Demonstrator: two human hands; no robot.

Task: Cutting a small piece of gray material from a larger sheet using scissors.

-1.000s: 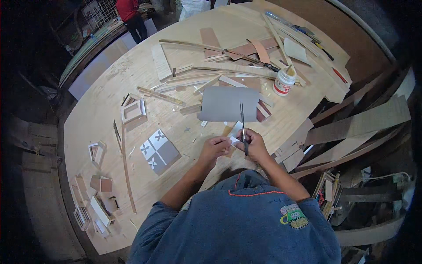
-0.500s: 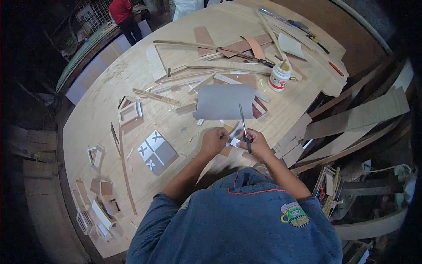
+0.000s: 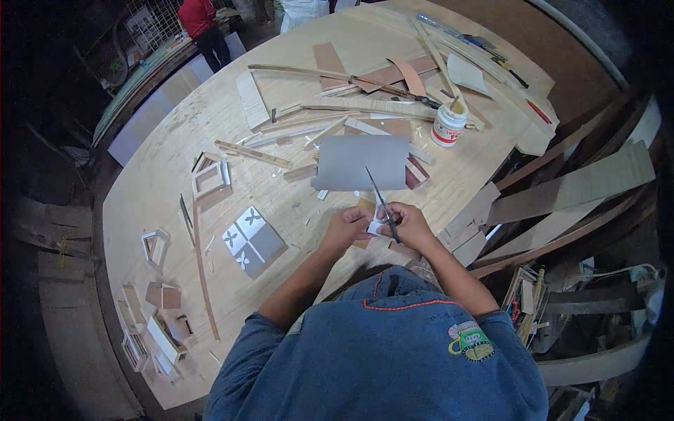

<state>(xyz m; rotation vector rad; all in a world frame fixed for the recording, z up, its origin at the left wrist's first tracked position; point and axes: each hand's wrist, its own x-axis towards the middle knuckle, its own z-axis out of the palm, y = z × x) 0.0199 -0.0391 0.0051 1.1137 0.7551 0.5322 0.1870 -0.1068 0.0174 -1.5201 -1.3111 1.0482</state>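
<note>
My right hand [image 3: 410,226] is closed on a pair of scissors [image 3: 377,191], whose blades point away from me and slightly left. In front of my chest, my left hand [image 3: 344,229] pinches a small piece of white paper [image 3: 374,226], which also reaches the fingers of my right hand. Just beyond both hands lies a grey sheet [image 3: 361,161]. Left of my left hand rests a grey and white square panel [image 3: 254,242] with petal-shaped pieces on it.
An open white jar [image 3: 446,128] with a stick in it stands beyond my right hand. Wood strips [image 3: 365,104] lie across the far side. Small wooden frames [image 3: 210,179] sit at the left. A person in red [image 3: 198,21] stands far off.
The scissors have swung so their blades lean further left. Both hands have drawn closer around the white paper, which shows less now. The view has shifted slightly.
</note>
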